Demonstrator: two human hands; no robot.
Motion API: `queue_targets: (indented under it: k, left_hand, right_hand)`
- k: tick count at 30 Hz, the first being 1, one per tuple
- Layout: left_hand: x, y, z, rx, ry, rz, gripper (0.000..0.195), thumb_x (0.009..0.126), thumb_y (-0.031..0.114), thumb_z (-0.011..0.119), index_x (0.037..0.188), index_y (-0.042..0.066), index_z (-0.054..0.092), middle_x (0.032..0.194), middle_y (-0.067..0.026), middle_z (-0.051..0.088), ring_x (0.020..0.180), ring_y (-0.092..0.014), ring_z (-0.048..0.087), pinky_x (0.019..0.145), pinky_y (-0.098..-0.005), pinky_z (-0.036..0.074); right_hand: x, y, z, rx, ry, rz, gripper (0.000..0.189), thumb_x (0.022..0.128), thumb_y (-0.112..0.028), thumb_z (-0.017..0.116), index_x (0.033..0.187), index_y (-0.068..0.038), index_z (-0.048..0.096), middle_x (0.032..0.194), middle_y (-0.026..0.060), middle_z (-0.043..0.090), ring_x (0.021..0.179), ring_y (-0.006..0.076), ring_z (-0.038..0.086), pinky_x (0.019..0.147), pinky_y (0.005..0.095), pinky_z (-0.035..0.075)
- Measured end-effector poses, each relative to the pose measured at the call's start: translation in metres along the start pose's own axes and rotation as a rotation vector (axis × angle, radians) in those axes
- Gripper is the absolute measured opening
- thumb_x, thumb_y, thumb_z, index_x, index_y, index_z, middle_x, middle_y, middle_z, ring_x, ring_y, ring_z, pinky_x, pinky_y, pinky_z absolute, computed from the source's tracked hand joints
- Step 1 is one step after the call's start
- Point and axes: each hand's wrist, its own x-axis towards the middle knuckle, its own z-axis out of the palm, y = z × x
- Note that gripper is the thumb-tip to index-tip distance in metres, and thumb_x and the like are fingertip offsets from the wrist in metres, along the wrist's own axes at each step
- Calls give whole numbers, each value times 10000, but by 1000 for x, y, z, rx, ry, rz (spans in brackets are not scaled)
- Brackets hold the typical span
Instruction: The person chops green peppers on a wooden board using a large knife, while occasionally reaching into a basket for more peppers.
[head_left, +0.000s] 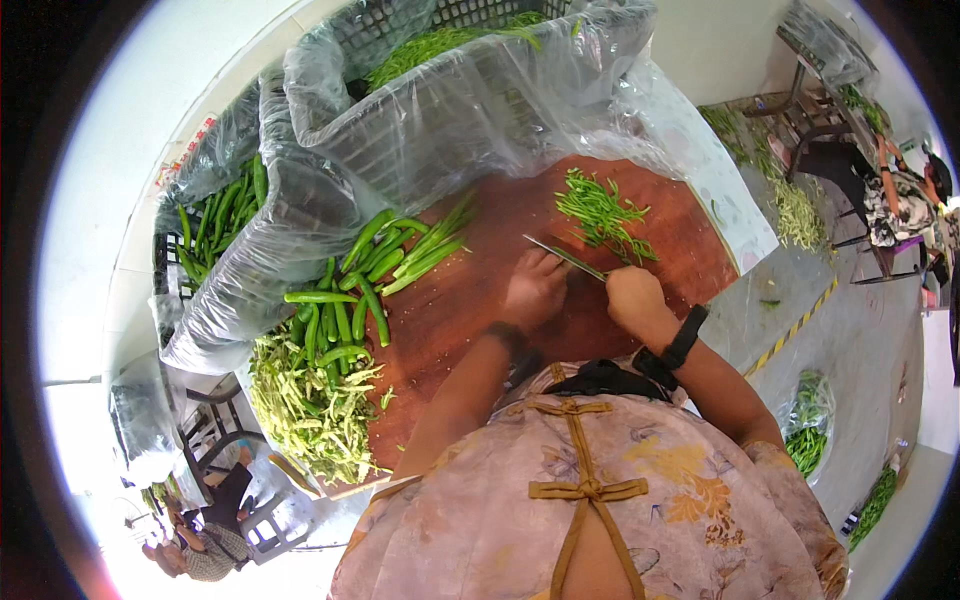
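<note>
My right hand (639, 301) grips a knife (564, 256), its handle hidden in my fist. The thin blade points up and left over a reddish-brown wooden board (450, 322). My left hand (535, 288) is beside the blade, fingers curled and slightly blurred; whether it holds anything is unclear. Beyond the knife lies a loose heap of thin green pepper strips (600, 214). Left of my hands are split green pepper pieces (431, 251), their far ends blurred. Whole long green peppers (337, 319) are heaped farther left, next to pale pepper cores and trimmings (311, 409).
A plastic-lined crate (480, 97) of green strips (427, 56) stands behind the board. Another lined crate (247, 277) at left holds whole peppers (221, 217). People (900, 195) (206, 551) sit at both sides. Bagged peppers (808, 431) lie on the floor at right.
</note>
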Motion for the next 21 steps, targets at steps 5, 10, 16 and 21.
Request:
queue_targets:
  k: [5, 10, 16, 21]
  left_hand:
    - [1, 0, -1, -29, 53, 18, 359, 685, 33, 634, 1042, 36, 666, 1029, -90, 614, 992, -313, 562, 873, -432, 471]
    - [3, 0, 1, 2, 91, 26, 304, 678, 36, 642, 980, 23, 678, 1015, -90, 626, 1012, -307, 571, 881, -424, 475]
    - [1, 0, 0, 58, 92, 10, 318, 696, 62, 652, 1013, 41, 674, 1032, -82, 633, 1055, -303, 570, 899, -442, 468]
    - [-3, 2, 2, 91, 94, -28, 310, 717, 69, 646, 1025, 47, 669, 1052, -93, 629, 1082, -313, 561, 905, -451, 463]
  right_hand:
    - [26, -9, 7, -85, -50, -55, 136, 789, -111, 563, 738, -58, 677, 737, 181, 663, 709, 357, 668, 634, 461, 543]
    - [49, -13, 12, -25, -90, 33, 75, 717, -70, 625, 728, -20, 680, 748, 215, 660, 717, 392, 660, 656, 465, 546]
    - [24, 9, 5, -34, 13, 74, 61, 700, -54, 630, 703, -7, 669, 745, 229, 654, 715, 412, 653, 657, 478, 541]
    - [7, 17, 5, -18, 42, 99, 81, 704, -67, 604, 668, -13, 654, 706, 220, 636, 683, 413, 639, 630, 485, 530]
